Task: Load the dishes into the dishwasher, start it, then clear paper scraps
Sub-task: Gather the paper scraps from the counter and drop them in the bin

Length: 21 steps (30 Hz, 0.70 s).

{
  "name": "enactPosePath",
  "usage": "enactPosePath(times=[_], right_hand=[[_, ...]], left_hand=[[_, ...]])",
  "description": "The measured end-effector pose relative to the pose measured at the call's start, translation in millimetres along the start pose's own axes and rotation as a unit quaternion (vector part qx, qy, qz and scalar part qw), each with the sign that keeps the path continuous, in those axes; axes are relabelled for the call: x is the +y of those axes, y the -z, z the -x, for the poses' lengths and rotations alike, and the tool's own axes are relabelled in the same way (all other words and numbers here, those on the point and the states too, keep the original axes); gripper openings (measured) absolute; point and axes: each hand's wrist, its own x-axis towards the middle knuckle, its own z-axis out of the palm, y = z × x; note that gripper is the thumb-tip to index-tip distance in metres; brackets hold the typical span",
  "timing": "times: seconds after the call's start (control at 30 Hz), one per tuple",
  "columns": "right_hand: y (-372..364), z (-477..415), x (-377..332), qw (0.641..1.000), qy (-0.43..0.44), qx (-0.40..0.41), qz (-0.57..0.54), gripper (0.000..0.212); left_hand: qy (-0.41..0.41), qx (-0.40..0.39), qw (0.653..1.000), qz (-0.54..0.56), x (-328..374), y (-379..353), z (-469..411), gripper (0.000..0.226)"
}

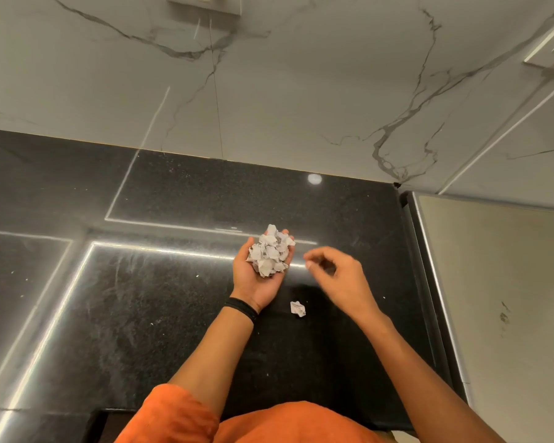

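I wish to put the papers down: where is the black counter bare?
Bare: the wide stretch left of the left hand, and the strip beyond it, up to the marble wall. Crowded: between the forearms, where one loose scrap lies near the right hand.

A home kitchen is indicated by a polished black speckled stone countertop (173, 314), which is backed by a wall (301, 91) clad in white, grey-veined marble-look slabs. A white socket plate (550, 43) with a cord is set into the wall at the right. A steel-edged appliance (493, 282) is stood against the counter's right end.
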Motion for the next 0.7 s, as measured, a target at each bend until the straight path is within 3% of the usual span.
enactPosePath(times=[0.1,0.17,0.3,0.47,0.57,0.7], right_hand=[[-20.8,20.9,21.4,0.977,-0.018,-0.168,0.13,0.039],[-33.2,28.5,26.0,0.963,0.009,-0.203,0.179,0.041],[-39.6,17.0,15.7,0.973,0.005,-0.185,0.14,0.024],[-45.4,-30.8,1.5,0.995,-0.026,-0.059,0.072,0.019],[-49.5,-57.7,-1.0,0.993,0.009,-0.034,0.11,0.015],[-57.2,-74.5,-2.6,0.974,0.063,-0.076,0.202,0.012]], left_hand=[[-0.022,-0.007,1.0,0.016,20.2,2.5,-3.0,0.055],[-0.036,-0.013,0.999,0.028,31.8,2.3,-2.4,0.055],[-0.066,-0.014,0.997,0.04,49.0,1.9,2.0,0.053],[-0.088,-0.016,0.995,0.041,57.6,5.0,6.8,0.052],[-0.095,-0.012,0.994,0.044,57.3,8.3,10.9,0.051],[-0.102,-0.008,0.993,0.052,58.1,13.5,15.4,0.051]])
